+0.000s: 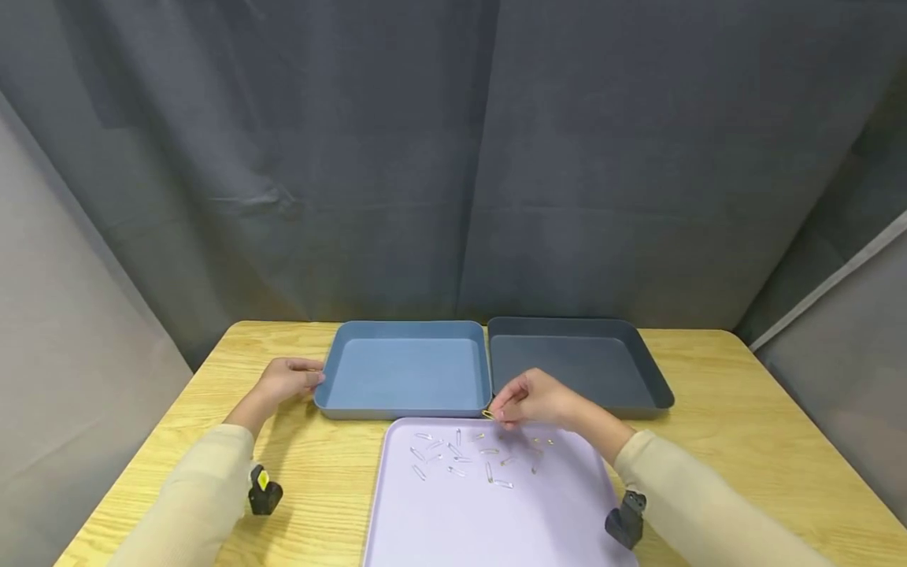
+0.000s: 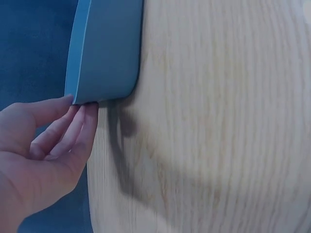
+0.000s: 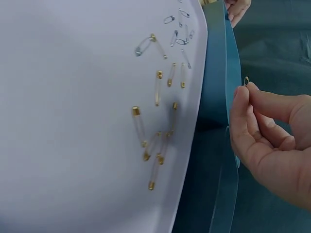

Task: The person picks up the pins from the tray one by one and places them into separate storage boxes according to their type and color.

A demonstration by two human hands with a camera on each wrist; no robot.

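Right hand: my right hand [image 1: 536, 399] pinches one safety pin [image 1: 488, 413] between thumb and fingertips, the other fingers curled; it hangs above the far edge of the lilac tray, just at the near rim of the blue tray.
Held pin: in the right wrist view only its small tip [image 3: 246, 80] shows above my fingertips [image 3: 241, 94]; whether it is clasped I cannot tell.
Left hand: my left hand [image 1: 286, 379] rests on the counter [image 1: 744, 409] with its fingers loosely bent and touching the left near corner of the blue tray [image 1: 404, 368]; it grips nothing.
Loose pins: a scatter of safety pins [image 1: 468, 461], some silver, some gold-headed, lies on the far part of the lilac tray [image 1: 489, 520].
Trays: the blue tray and a dark grey tray [image 1: 577, 362] stand side by side, touching, just beyond the lilac tray.
Backdrop: a grey curtain [image 1: 453, 157] hangs behind the counter.
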